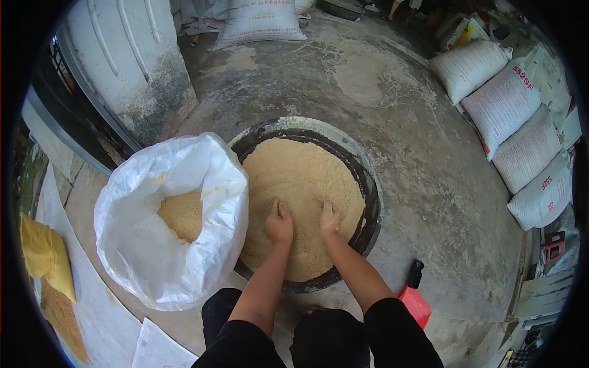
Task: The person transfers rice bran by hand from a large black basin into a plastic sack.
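A wide, round black tub on the floor holds a broad heap of pale tan meal. My left hand is at the middle of the meal, its fingers curled together. To its right, my right hand also touches the meal, fingers curled, with some meal stuck to them. The two hands are apart. What either one holds is too small to make out. Against the tub's left side stands an open white plastic sack, with more tan meal inside.
Filled white sacks line the right side, and another sack stands at the top. A red scoop with a black handle lies right of my legs. A yellow sack is far left, below a white pillar.
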Demonstrator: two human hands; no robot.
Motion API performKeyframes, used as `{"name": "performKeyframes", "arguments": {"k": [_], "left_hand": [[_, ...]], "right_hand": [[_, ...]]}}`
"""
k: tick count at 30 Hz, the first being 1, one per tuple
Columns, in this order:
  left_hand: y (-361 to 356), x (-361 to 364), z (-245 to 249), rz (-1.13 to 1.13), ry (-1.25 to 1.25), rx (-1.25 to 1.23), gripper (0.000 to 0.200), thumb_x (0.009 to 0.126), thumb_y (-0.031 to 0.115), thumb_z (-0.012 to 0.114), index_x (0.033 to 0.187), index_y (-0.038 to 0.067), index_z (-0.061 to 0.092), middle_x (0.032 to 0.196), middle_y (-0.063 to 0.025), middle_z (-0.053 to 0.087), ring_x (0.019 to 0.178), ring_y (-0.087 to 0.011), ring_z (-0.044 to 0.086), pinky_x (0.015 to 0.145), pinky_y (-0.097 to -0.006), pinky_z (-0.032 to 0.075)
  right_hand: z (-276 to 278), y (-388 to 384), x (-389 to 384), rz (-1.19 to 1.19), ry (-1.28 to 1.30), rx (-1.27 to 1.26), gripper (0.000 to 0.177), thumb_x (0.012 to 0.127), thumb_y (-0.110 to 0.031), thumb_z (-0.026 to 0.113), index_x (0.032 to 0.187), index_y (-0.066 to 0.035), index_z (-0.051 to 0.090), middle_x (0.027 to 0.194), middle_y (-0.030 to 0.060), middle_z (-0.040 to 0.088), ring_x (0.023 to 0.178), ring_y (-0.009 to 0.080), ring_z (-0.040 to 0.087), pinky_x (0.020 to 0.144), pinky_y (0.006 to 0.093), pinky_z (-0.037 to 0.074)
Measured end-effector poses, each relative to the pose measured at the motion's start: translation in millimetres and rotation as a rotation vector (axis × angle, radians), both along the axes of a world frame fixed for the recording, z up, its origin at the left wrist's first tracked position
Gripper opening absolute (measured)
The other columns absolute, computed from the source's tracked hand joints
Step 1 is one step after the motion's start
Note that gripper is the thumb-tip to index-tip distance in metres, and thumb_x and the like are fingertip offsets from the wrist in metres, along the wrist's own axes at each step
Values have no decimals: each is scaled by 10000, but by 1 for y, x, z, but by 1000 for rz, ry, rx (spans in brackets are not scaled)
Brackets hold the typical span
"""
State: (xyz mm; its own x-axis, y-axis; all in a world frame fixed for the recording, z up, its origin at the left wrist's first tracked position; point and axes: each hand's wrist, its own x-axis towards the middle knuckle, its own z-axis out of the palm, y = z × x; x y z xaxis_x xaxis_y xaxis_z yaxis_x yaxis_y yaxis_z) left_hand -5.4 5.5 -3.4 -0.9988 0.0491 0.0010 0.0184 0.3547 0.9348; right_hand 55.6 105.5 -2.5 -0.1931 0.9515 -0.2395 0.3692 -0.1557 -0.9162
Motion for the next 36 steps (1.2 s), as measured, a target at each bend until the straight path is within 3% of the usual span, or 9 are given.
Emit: {"name": "performKeyframes", "arguments": {"k": [4, 7, 9, 14, 17, 23, 25, 29, 36], "left_hand": [[7, -2, -17, 46, -163, 12, 327, 867, 221, 484, 999, -61, 583, 885, -190, 618, 807, -270, 579, 760, -333, 430], [24, 2, -17, 169, -338, 255, 315, 861, 238, 509, 951, -48, 606, 892, -149, 623, 819, -236, 572, 773, -313, 423], [28, 5, -13, 163, -458, 581, 309, 855, 256, 534, 911, -37, 614, 890, -124, 619, 821, -202, 560, 767, -298, 423], [24, -2, 48, 282, -585, 749, 261, 856, 235, 539, 897, -18, 587, 849, -85, 601, 787, -175, 555, 754, -294, 447], [22, -13, 81, 140, -573, 970, 243, 868, 224, 524, 884, -11, 586, 828, -74, 594, 780, -148, 551, 722, -275, 452], [-18, -36, 195, 26, -325, 987, 256, 893, 220, 479, 871, -4, 602, 802, -54, 598, 716, -97, 528, 657, -233, 434], [-39, -46, 227, 2, -280, 1121, 256, 897, 216, 474, 847, -7, 588, 797, -48, 590, 709, -79, 513, 651, -221, 431], [-93, -74, 255, 29, -255, 1279, 268, 908, 217, 448, 875, -16, 575, 819, -63, 594, 722, -116, 542, 658, -245, 442], [-165, -103, 216, 290, -62, 955, 262, 899, 209, 435, 905, -17, 568, 840, -72, 589, 751, -132, 555, 673, -259, 456]], "right_hand": [[-23, -9, -17, 67, 45, -85, 523, 828, -424, 500, 964, 69, 608, 976, 211, 604, 960, 291, 550, 875, 330, 379], [-49, -25, -35, -17, 100, -184, 527, 818, -415, 502, 1004, 71, 588, 1029, 218, 581, 969, 300, 543, 884, 329, 375], [-56, -30, -40, -72, 72, -229, 524, 811, -401, 507, 1026, 72, 574, 1049, 216, 570, 962, 303, 544, 885, 329, 374], [16, -37, -41, -98, 497, -420, 476, 800, -333, 515, 1071, 58, 525, 1033, 170, 559, 916, 270, 552, 835, 337, 421], [92, -45, -49, -21, 619, -407, 436, 819, -305, 487, 1084, 40, 518, 1031, 155, 561, 913, 245, 556, 813, 326, 438], [192, -70, -78, 225, 834, -502, 411, 856, -316, 435, 1078, 19, 520, 1027, 126, 567, 919, 224, 561, 809, 315, 440], [218, -86, -91, 302, 893, -546, 417, 861, -326, 429, 1079, 18, 519, 1027, 122, 567, 919, 221, 561, 810, 314, 439], [239, -142, -127, 378, 943, -467, 398, 869, -302, 438, 1075, 30, 512, 1017, 113, 567, 911, 198, 562, 785, 289, 444], [217, -216, -161, 600, 649, -206, 371, 881, -296, 451, 858, 35, 616, 818, 97, 616, 759, 168, 561, 722, 280, 432]]}}
